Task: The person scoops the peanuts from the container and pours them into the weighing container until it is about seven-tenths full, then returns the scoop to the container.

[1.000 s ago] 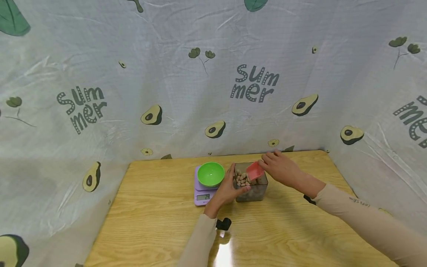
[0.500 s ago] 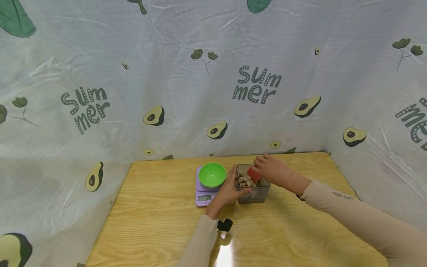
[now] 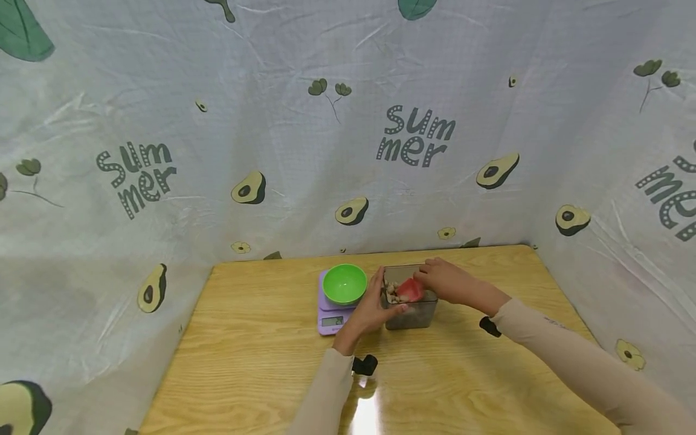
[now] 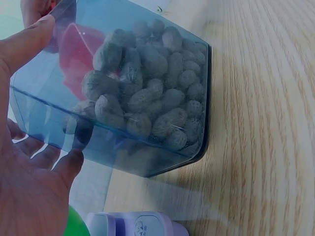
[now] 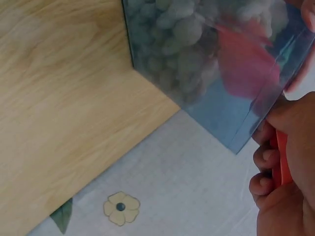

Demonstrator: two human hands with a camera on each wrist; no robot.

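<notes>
A see-through plastic container point(image 3: 411, 318) stands on the table, partly filled with unshelled peanuts point(image 4: 147, 93). My left hand point(image 3: 373, 312) grips its left side, the thumb at the front wall and the fingers along the left wall. Inside the container, a red scoop point(image 3: 410, 290) sits among the peanuts with its bowl facing up. Its red handle point(image 5: 282, 160) is wrapped by the fingers of my right hand point(image 3: 449, 281), which is over the container's right rim. Whatever lies in the scoop is hard to see.
Left of the container, a green bowl point(image 3: 345, 284) rests on a purple kitchen scale point(image 3: 324, 330) whose display reads 24. The wooden table point(image 3: 244, 350) meets a printed cloth backdrop point(image 3: 293, 229) behind and at the sides.
My right hand has pushed the scoop down into the peanuts and turned it so its bowl faces up, nearer the container's front. My left hand keeps its hold on the container.
</notes>
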